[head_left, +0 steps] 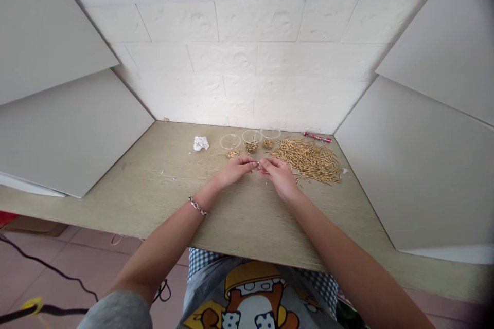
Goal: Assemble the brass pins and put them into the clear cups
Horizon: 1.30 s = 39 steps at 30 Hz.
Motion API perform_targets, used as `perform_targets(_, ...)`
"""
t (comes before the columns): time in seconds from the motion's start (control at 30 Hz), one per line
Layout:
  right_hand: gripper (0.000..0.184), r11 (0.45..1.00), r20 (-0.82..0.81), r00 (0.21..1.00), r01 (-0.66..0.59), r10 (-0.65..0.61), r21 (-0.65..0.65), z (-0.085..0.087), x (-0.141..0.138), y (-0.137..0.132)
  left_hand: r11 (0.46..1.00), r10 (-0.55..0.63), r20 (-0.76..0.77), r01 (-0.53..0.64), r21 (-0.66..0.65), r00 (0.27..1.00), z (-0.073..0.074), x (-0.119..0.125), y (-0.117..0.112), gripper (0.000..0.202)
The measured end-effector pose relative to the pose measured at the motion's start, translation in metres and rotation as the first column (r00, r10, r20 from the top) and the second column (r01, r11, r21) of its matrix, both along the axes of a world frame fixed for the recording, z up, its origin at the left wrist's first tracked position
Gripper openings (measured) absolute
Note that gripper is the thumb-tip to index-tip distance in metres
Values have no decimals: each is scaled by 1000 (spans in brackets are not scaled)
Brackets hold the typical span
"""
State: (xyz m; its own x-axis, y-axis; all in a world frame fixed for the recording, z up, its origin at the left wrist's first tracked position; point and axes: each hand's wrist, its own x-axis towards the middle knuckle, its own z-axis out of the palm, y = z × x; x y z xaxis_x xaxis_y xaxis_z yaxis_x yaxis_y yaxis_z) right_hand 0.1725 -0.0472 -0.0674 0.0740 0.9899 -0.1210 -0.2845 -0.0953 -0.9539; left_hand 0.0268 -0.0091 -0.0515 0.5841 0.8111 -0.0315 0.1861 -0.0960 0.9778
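Small piece (pixel 258 166): at the meeting point of my two hands, above the tabletop (pixel 247 226). My left hand (pixel 237 169) and right hand (pixel 280 175) come together fingertip to fingertip, both pinching at it. Too small to read its shape or long axis.

Key relation: the heap of gold-coloured sticks (pixel 311 159) lies to the right and slightly beyond; my right hand is the nearer, just beside its left edge. Sticks point many ways, with no common axis.

Beyond my hands, three clear tubs stand in a row with gold-coloured bits low in them: left tub (pixel 221 141), middle tub (pixel 243 135), right tub (pixel 280 134). The left one is just past my left hand. Farther left, crumpled white tissue (pixel 201 143); behind the heap, a red tube (pixel 317 138).

Surroundings: pale, worn tabletop against a white block-patterned wall (pixel 239 59), grey panels (pixel 77 133) flanking both sides, tiled floor (pixel 34 277) below left.
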Motion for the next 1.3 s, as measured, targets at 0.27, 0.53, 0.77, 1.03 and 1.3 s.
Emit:
perform_targets(0.27,30,999,151,988,24,-30,42,-5,2,3,997,50,-50,-47,54,998,-4,1,1,21)
perform_targets(0.53,32,998,201,978,45,-54,53,-7,2,3,977,103,-157,-71,201,982,-7,0,0,26)
perform_targets(0.77,33,998,248,967,40,-52,56,-8,1,3,959,134,-214,-72,275,968,-6,0,-2,28)
perform_targets(1.03,37,995,337,939,42,-71,94,-6,0,1,946,128,-225,-51,319,966,-4,0,-2,28)
perform_targets(1.3,36,994,372,925,44,-79,102,-8,1,2,923,171,-310,-41,384,935,-1,1,-4,27)
